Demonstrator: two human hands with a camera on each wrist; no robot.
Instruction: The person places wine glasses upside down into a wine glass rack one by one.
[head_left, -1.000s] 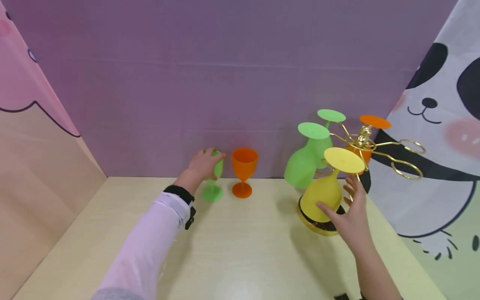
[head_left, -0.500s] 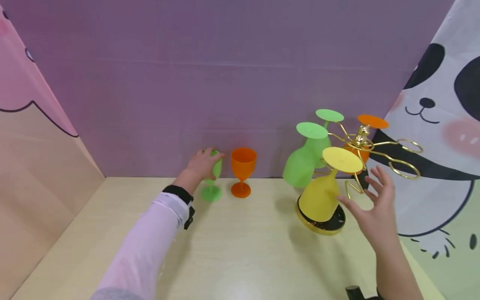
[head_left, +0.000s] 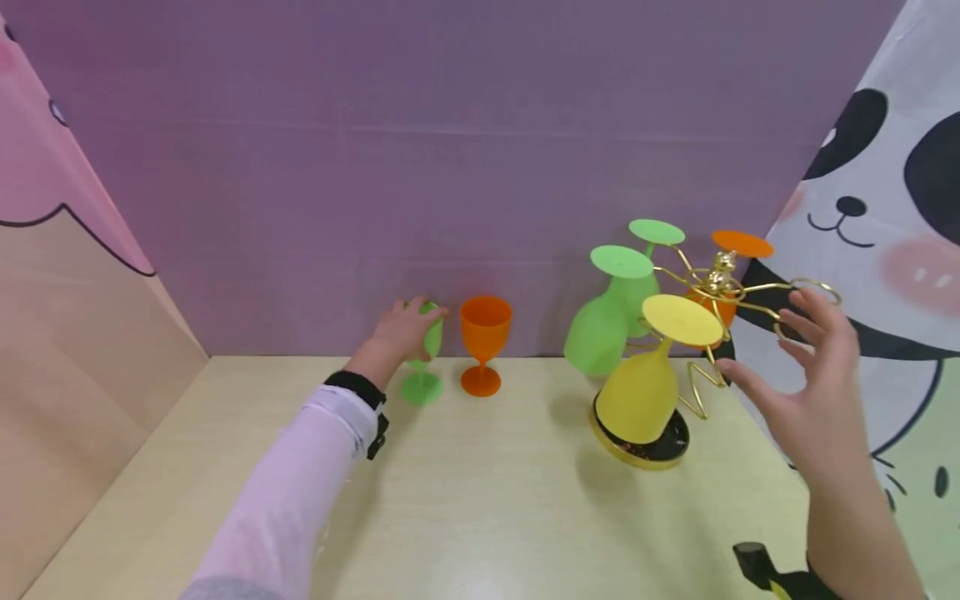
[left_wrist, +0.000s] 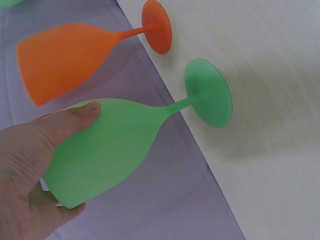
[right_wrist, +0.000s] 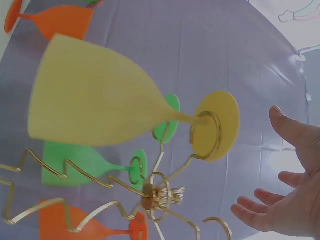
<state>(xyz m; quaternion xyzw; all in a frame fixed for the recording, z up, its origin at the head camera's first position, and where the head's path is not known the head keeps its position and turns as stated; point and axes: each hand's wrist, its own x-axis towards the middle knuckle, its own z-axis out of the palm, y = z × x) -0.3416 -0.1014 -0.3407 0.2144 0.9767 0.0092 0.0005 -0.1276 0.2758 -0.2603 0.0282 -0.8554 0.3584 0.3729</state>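
Yellow matte stemmed goblet hangs mouth-down over the round black, gold-rimmed base of a gold wire rack, its foot caught in a ring. Just to its right, the right hand is spread, fingers and thumb apart, gripping nothing; in the right wrist view it is clear of the goblet's foot. Two more rings reach out behind those fingers.

Pale wood-grained desk runs from the near frame edge to the goblets. Farther along it, the left hand is clamped around the bowl of a light-green stemmed goblet, mouth up, near the back edge. An upright orange stemmed goblet stands just beside it, on the rack side; a wider gap of desk separates that one from the rack.

Two inverted green goblets and an inverted orange goblet crowd the rack's far side. Behind rises a purple cloth backdrop, meeting the desk's back edge; a panda-print panel bounds the right.
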